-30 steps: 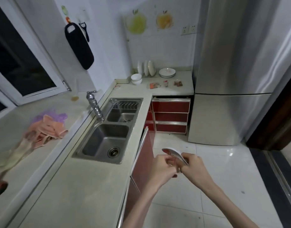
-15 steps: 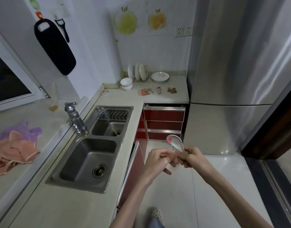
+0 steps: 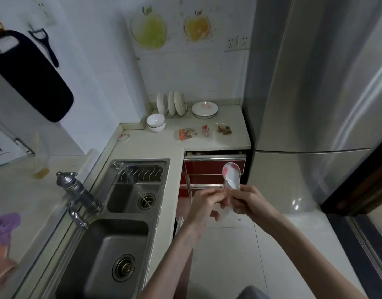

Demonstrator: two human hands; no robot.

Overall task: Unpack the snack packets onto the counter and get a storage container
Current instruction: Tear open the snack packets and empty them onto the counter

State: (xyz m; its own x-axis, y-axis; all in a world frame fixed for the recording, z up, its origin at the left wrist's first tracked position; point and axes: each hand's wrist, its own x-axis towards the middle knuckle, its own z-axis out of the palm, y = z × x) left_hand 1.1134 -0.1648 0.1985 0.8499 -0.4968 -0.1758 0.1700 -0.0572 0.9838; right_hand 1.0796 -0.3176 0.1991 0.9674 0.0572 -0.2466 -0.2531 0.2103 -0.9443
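Three snack packets lie on the back counter (image 3: 209,144): an orange one (image 3: 185,134), a small red one (image 3: 205,130) and a clear one with brown contents (image 3: 224,129). In front of the red drawers, my right hand (image 3: 249,202) grips the lower part of a white bag with red marks (image 3: 231,174), whose rounded top stands upward. My left hand (image 3: 204,201) pinches the same bag at its lower left edge. I cannot tell what is inside the bag. No storage container is in view.
A double steel sink (image 3: 112,234) with a tap (image 3: 78,193) fills the left counter. Bowls (image 3: 156,123) and plates (image 3: 204,109) stand behind the packets. A steel fridge (image 3: 315,104) rises at the right. A red cabinet door (image 3: 179,223) below the counter hangs ajar.
I have moved closer to the back counter, and both hands have risen with the white bag. The grip on the bag is unchanged.
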